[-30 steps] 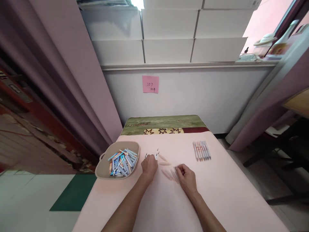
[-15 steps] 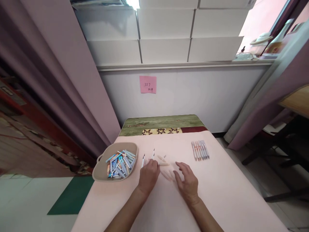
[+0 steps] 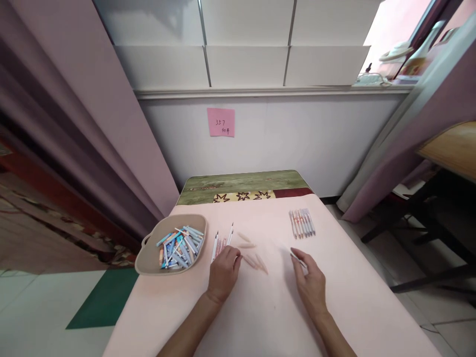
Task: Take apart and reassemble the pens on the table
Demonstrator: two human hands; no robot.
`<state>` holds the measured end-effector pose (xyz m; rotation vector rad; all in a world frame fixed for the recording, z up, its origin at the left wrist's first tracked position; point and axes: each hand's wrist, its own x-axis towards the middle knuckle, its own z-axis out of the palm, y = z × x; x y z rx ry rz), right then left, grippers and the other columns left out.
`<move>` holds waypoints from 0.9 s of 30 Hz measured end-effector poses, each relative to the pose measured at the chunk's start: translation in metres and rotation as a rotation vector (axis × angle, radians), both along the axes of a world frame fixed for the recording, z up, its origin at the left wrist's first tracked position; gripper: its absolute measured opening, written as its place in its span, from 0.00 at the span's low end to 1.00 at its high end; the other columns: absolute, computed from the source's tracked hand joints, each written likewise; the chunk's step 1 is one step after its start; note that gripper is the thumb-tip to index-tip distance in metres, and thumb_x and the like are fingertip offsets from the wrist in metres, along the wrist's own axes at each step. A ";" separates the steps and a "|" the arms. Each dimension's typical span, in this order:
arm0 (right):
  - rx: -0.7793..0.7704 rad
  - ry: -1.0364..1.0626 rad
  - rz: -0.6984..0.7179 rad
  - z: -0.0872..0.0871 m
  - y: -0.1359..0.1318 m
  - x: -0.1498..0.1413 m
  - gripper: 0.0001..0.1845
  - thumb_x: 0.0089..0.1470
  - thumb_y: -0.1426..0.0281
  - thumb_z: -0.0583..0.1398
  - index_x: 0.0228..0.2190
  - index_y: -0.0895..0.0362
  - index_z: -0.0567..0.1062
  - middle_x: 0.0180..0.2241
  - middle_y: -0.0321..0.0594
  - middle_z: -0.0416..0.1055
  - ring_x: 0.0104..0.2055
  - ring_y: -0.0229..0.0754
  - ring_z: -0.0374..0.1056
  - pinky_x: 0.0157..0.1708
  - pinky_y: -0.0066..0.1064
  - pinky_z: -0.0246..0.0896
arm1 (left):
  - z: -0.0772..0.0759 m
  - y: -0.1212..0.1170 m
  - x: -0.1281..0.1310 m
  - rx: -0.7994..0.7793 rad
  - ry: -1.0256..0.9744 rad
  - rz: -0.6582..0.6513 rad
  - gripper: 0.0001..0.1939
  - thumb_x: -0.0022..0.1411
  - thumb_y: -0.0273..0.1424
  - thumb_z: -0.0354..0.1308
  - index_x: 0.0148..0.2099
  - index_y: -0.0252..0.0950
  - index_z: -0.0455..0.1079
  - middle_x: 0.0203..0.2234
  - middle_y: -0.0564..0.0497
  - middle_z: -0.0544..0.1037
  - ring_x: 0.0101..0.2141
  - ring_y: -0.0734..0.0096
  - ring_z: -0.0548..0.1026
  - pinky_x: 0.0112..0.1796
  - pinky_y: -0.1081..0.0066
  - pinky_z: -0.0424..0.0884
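My right hand [image 3: 311,283] is raised over the pink-covered table, its fingers closed around a slim white pen [image 3: 299,259] whose far end is blurred. My left hand [image 3: 223,273] is further left, thumb and fingertips together; whatever they may pinch is hidden. Just beyond its knuckles lies a group of pens [image 3: 220,243], some pinkish, flanked by two white ones with dark tips. Between my hands several loose pale pinkish pens [image 3: 256,263] and cream pens [image 3: 246,245] lie at different angles. A tidy row of pens [image 3: 302,223] lies side by side at the right.
A beige basket [image 3: 148,265] full of blue, white and orange pens stands at the table's left. The pink cover [image 3: 260,317] leaves a green patterned strip [image 3: 245,181] bare at the back. Behind is a white wall [image 3: 282,144] with a pink note [image 3: 220,122].
My right hand has moved right, away from the loose pens, and now holds a white pen. My left hand stays by the grouped pens. The view has shifted slightly.
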<state>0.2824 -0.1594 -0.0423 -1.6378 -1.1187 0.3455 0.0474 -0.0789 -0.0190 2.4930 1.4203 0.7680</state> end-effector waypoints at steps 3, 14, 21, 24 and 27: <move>-0.098 0.489 -0.079 -0.001 0.002 0.009 0.22 0.50 0.57 0.61 0.43 0.57 0.74 0.40 0.44 0.77 0.44 0.47 0.72 0.46 0.38 0.67 | -0.007 0.002 0.004 -0.003 0.030 -0.049 0.08 0.64 0.24 0.49 0.34 0.38 0.67 0.31 0.49 0.72 0.36 0.67 0.71 0.38 0.68 0.65; -0.226 0.622 0.118 0.001 -0.001 -0.011 0.19 0.52 0.53 0.58 0.32 0.57 0.72 0.31 0.43 0.77 0.36 0.44 0.73 0.40 0.33 0.66 | -0.015 0.006 0.022 0.006 0.293 -0.233 0.07 0.63 0.22 0.51 0.36 0.37 0.68 0.34 0.49 0.71 0.37 0.64 0.67 0.37 0.66 0.61; -0.379 0.102 0.246 0.009 0.014 -0.029 0.14 0.56 0.58 0.52 0.27 0.54 0.68 0.24 0.35 0.70 0.27 0.41 0.66 0.28 0.29 0.57 | -0.012 0.010 0.018 0.070 0.399 -0.316 0.04 0.64 0.25 0.51 0.36 0.37 0.66 0.32 0.51 0.71 0.37 0.63 0.66 0.38 0.65 0.59; -0.402 0.032 0.267 0.005 0.030 -0.040 0.12 0.56 0.60 0.51 0.27 0.53 0.68 0.24 0.35 0.70 0.28 0.42 0.65 0.29 0.29 0.54 | -0.018 0.013 0.017 0.108 0.424 -0.347 0.04 0.64 0.25 0.51 0.36 0.37 0.65 0.32 0.50 0.71 0.37 0.63 0.66 0.39 0.65 0.59; -0.388 0.071 0.290 0.000 0.045 -0.051 0.11 0.55 0.61 0.52 0.26 0.53 0.68 0.24 0.35 0.70 0.28 0.42 0.65 0.30 0.30 0.54 | -0.021 0.017 0.015 0.133 0.440 -0.374 0.04 0.64 0.25 0.51 0.36 0.37 0.65 0.33 0.49 0.71 0.37 0.63 0.67 0.40 0.64 0.60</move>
